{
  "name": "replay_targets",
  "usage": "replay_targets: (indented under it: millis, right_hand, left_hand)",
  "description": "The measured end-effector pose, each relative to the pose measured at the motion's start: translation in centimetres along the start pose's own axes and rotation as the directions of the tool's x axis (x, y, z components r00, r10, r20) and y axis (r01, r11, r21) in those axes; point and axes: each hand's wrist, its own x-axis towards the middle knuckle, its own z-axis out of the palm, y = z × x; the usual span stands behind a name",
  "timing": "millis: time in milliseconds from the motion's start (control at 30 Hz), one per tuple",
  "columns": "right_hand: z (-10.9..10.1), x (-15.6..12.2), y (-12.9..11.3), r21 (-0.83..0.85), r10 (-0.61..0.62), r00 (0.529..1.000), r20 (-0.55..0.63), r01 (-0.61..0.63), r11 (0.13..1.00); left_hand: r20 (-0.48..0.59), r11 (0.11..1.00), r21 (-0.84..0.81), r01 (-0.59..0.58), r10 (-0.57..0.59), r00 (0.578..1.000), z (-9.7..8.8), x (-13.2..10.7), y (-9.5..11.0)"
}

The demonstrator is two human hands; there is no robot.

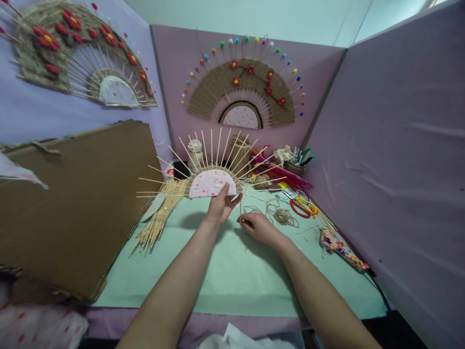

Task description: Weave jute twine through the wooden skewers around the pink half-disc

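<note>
My left hand (221, 203) grips a half-round fan frame (209, 183) by its lower edge, thumb on the front. Pink spotted fabric covers its centre, a band of twine is woven round the curve, and thin wooden sticks fan outward. Just below its right corner, my right hand (256, 225) is closed in a pinch on a strand of twine (240, 206) that runs up to the frame. Loose twine (285, 217) lies in a tangle on the table to the right of that hand.
A bundle of wooden sticks (162, 213) lies left. Scissors (303, 206) and a patterned glue gun (341, 248) lie right. At the back stand a jar (195, 152) and a pen cup (296, 167). Cardboard (72, 208) leans left; a finished fan (250, 89) hangs behind.
</note>
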Motion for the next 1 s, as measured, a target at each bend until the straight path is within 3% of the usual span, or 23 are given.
replay_targets:
  millis: [533,800,900,1000]
  right_hand:
    - [-0.7,-0.1,-0.2,0.06,0.007,1.0,-0.012,-0.006,0.998]
    - [-2.9,-0.4,-0.1,0.298,0.164,0.982,-0.091,-0.13,0.946]
    - [-4.1,-0.7,0.4,0.429,0.238,0.954,-0.183,-0.14,0.892]
    - [-5.2,-0.9,1.3,0.508,0.302,0.883,-0.36,-0.086,0.857]
  left_hand:
    - [-0.006,0.998,0.044,-0.055,0.055,0.998,-0.8,0.8,-0.2]
    - [-0.04,0.988,0.114,-0.109,0.114,0.993,-0.8,0.9,-0.2]
    - [-0.052,0.981,0.148,-0.129,0.138,0.989,-1.0,1.0,-0.2]
    - [-0.072,0.971,0.196,-0.135,0.152,0.986,-1.1,1.1,-0.1]
